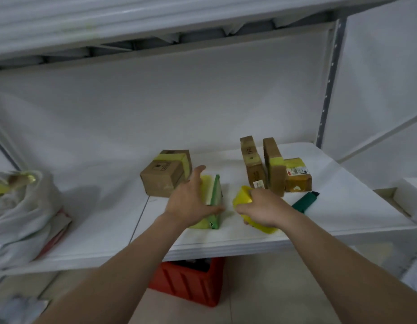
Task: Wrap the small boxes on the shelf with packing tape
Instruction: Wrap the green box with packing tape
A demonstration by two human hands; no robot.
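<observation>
A small green and white box [214, 191] stands on the white shelf [226, 244], partly covered in yellowish tape. My left hand [190, 198] lies over its left side and grips it. My right hand [261, 209] is closed around a yellow roll of packing tape [243, 197] just to the right of the box. Behind my left hand sits a brown cardboard box [164, 175] with a yellow tape band. At the back right stand two upright brown boxes [253, 163] [274, 168] and a lower taped box [297, 175].
A green marker-like tool [304, 202] lies on the shelf right of my right hand. A white plastic bag [20, 211] of items sits at the shelf's left end. A red crate [188, 281] stands on the floor below. A metal upright [329, 85] frames the right side.
</observation>
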